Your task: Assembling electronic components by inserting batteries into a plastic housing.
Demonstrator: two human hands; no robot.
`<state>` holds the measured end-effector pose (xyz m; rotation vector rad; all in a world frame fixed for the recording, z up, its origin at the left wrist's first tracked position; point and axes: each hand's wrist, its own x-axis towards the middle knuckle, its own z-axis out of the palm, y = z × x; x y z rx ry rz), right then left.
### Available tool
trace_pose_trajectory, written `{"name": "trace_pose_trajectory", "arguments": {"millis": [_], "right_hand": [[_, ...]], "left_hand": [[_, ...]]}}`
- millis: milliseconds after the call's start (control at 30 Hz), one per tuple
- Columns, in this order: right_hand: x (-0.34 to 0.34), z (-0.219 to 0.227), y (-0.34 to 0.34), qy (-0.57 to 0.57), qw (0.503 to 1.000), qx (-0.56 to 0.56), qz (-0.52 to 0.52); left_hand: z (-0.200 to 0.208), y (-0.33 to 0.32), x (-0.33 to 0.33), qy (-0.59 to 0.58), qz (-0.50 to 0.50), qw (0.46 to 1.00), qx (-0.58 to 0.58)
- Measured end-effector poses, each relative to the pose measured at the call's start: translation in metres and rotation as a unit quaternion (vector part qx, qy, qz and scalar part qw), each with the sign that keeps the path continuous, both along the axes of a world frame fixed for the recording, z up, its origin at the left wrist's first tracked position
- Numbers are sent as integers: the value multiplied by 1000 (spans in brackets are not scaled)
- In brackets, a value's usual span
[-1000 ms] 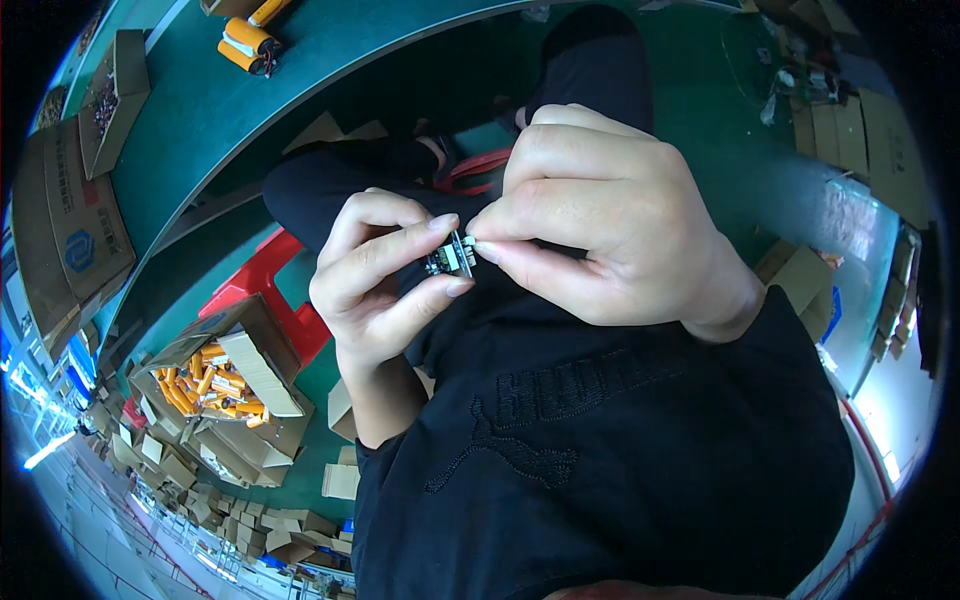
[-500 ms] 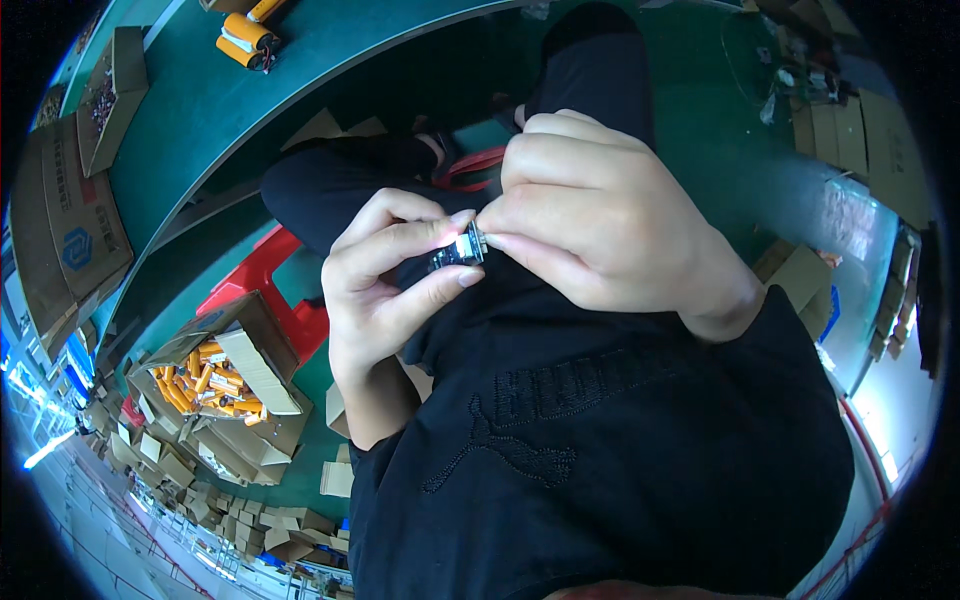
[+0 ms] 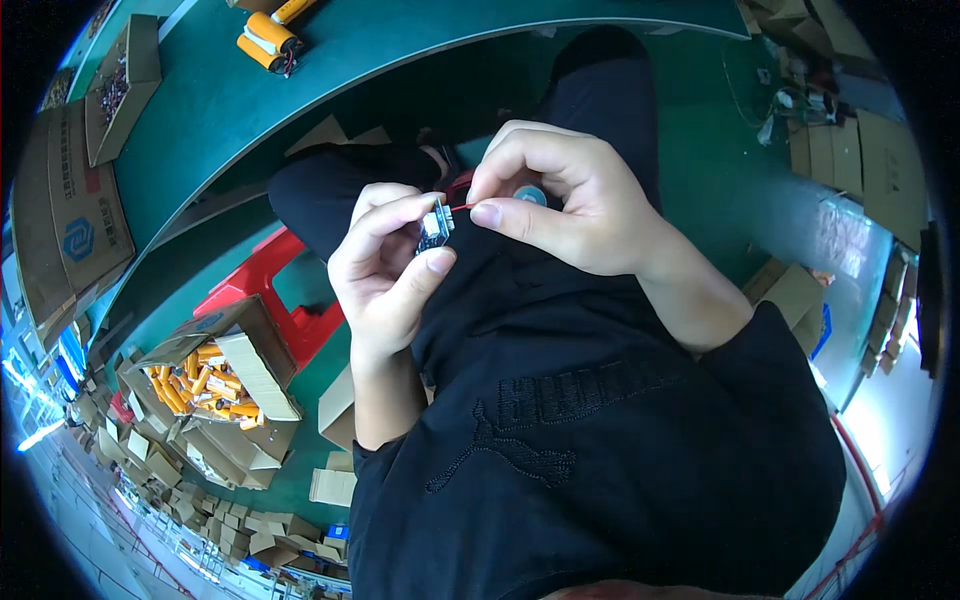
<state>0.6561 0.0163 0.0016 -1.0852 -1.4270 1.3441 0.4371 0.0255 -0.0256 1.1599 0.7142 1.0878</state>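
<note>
My left hand [image 3: 378, 262] pinches a small dark circuit board [image 3: 436, 226] with white parts on it between thumb and fingers. A thin red wire [image 3: 460, 207] runs from the board's right side to the fingertips of my right hand [image 3: 580, 200], which are closed on it. Behind my right thumb shows a round, pale bluish disc [image 3: 531, 195]. It lies within the curl of my right fingers, and whether the wire joins it is hidden. Both hands are held above my lap, close together.
A green workbench [image 3: 330, 50] curves across the far side, with orange cylindrical battery packs [image 3: 268, 42] on it. To the left stand a red stool [image 3: 262, 275] and an open carton [image 3: 265, 385] of orange batteries. More cardboard boxes [image 3: 280, 535] lie at the lower left.
My right hand has drawn back from the board and turned, so the red wire and round disc now show. The board in my left hand has shifted slightly left and up.
</note>
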Motion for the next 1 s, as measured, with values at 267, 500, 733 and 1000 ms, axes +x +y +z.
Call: {"name": "trace_pose_trajectory", "arguments": {"millis": [267, 500, 733, 1000], "right_hand": [[-13, 1, 8, -6, 998, 41, -46], [-17, 3, 14, -69, 995, 36, -58], [-16, -7, 12, -82, 994, 69, -30], [-17, -2, 10, -73, 990, 79, -88]], "left_hand": [[-8, 6, -1, -11, 14, 999, -30], [-8, 4, -3, 54, 49, 997, 22], [-11, 1, -3, 87, 79, 992, 46], [-20, 0, -6, 40, 84, 996, -2]]}}
